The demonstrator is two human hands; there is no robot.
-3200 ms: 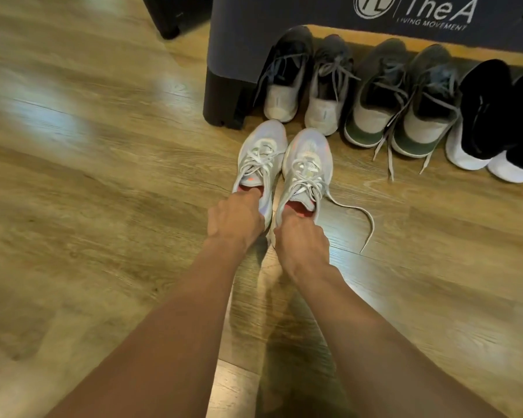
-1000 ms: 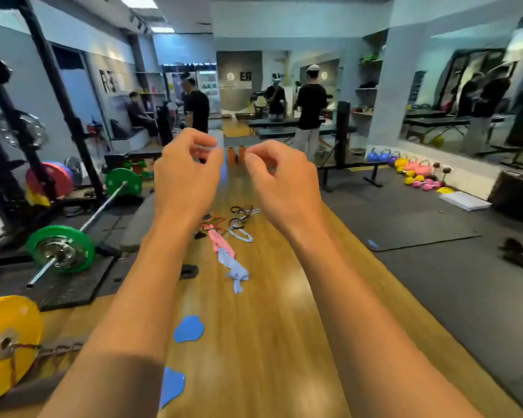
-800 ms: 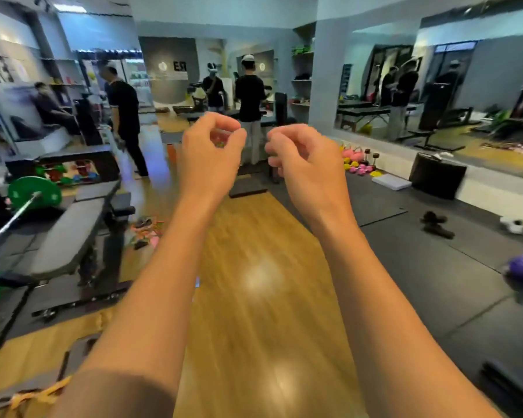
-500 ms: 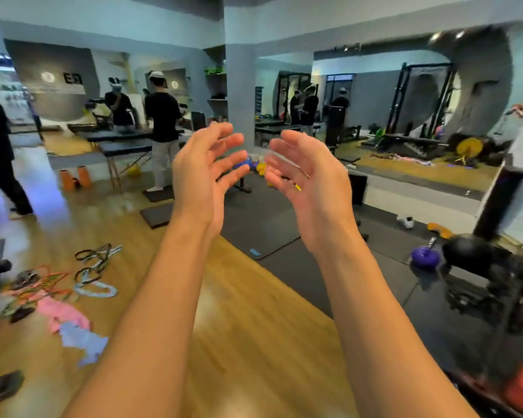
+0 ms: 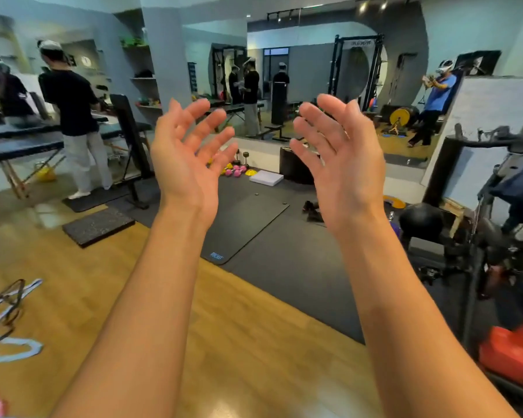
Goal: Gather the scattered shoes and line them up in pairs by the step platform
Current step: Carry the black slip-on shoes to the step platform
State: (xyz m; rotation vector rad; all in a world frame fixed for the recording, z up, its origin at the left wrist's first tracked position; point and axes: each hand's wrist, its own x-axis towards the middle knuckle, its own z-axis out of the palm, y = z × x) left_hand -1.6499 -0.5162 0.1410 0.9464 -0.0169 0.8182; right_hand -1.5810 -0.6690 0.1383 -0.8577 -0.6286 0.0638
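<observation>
My left hand (image 5: 187, 158) and my right hand (image 5: 341, 158) are raised in front of me at chest height, palms facing each other, fingers spread, holding nothing. Between and beyond them lies a dark pair of shoes (image 5: 312, 210) on the black rubber floor, just right of a black exercise mat (image 5: 242, 224). The step platform and the lined-up shoes are out of view.
A person in a black shirt (image 5: 73, 116) stands at a massage table (image 5: 21, 146) on the left. Resistance bands (image 5: 6, 321) lie on the wood floor at left. A black medicine ball (image 5: 420, 220), an exercise bike (image 5: 495, 206) and an orange weight (image 5: 514, 351) crowd the right. Small dumbbells (image 5: 234, 170) sit by the mirror.
I let go of the white sneakers by the platform and looked up across the gym, turning right. My hands rose, went from loosely curled to spread wide, and moved apart.
</observation>
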